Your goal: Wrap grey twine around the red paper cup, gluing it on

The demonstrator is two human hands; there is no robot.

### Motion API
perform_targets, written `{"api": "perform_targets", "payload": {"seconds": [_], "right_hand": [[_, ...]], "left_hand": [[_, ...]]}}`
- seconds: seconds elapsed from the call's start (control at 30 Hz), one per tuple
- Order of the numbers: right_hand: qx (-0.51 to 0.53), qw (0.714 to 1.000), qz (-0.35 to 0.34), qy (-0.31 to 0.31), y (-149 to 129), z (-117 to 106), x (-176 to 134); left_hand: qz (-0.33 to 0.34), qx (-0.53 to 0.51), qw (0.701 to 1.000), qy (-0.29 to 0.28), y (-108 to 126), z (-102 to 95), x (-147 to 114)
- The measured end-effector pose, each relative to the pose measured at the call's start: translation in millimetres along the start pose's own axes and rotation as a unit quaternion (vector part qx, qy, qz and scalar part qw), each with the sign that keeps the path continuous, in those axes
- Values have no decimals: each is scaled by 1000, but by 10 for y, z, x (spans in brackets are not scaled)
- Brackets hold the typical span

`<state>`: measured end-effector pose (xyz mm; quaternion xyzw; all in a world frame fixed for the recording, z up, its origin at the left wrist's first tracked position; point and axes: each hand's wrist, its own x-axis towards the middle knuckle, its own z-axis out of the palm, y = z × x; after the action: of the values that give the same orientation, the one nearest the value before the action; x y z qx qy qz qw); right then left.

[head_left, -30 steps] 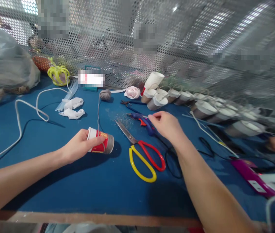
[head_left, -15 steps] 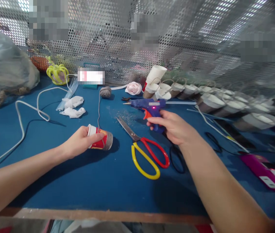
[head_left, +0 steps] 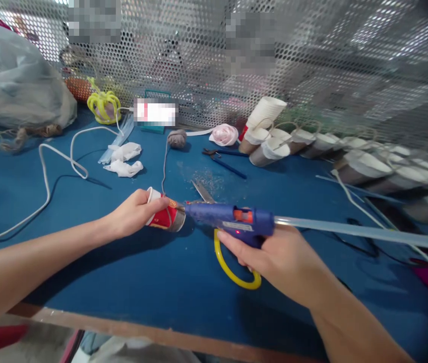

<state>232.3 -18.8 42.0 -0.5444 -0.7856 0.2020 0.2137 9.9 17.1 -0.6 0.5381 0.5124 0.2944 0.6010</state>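
Note:
My left hand [head_left: 132, 214] is closed round a red paper cup [head_left: 163, 217] lying on its side, its rim towards the left and grey yarn wound over its base end. From the cup, a strand runs up to a small ball of grey yarn [head_left: 177, 138]. My right hand [head_left: 274, 252] grips a blue glue gun [head_left: 229, 219] with a clear glue stick [head_left: 357, 231] out of its back. The gun's nozzle is at the cup's side; whether it touches is unclear. Scissors [head_left: 236, 277] with a yellow handle lie partly hidden under the gun.
Blue-handled pliers [head_left: 229, 165], a pink fabric rose [head_left: 224, 135] and crumpled white tissue [head_left: 125, 160] lie behind. Wrapped cups with handles [head_left: 365, 166] line the right. A white cable [head_left: 47, 186] crosses the left, near a large plastic bag [head_left: 17, 70]. Perforated metal [head_left: 198, 65] stands behind the table.
My right hand has brought the glue gun left and nearer, over the scissors, with its nozzle now at the cup. My left hand still holds the cup. The view has shifted slightly.

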Motion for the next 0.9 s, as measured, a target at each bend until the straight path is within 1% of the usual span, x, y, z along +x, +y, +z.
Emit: {"api": "perform_targets", "payload": {"seconds": [0.07,0.13,0.2,0.27,0.37,0.47,0.57,0.73,0.9], "right_hand": [[-30,999,-24,15,-1,17,-8],[-46,997,-51,16,31,40,-20],[-70,993,-92,24,87,72,-35],[-97,985,-137,46,138,100,-47],[-93,981,-161,63,137,96,-47],[-81,984,-157,29,51,37,-25],[-73,989,-129,2,-3,4,-25],[-46,997,-64,-28,58,56,-91],[-31,997,-54,-40,52,52,-122]], "left_hand": [[-3,-6,1000,7,-3,3,6],[-8,-16,1000,7,-4,7,13],[-11,-29,1000,1,0,10,18],[-11,-32,999,2,2,10,22],[-4,-16,1000,13,-5,7,27],[2,-11,1000,18,-15,4,34],[-2,-21,1000,16,-12,7,38],[-11,-33,999,11,7,17,35],[-5,-23,999,23,2,16,38]]}}
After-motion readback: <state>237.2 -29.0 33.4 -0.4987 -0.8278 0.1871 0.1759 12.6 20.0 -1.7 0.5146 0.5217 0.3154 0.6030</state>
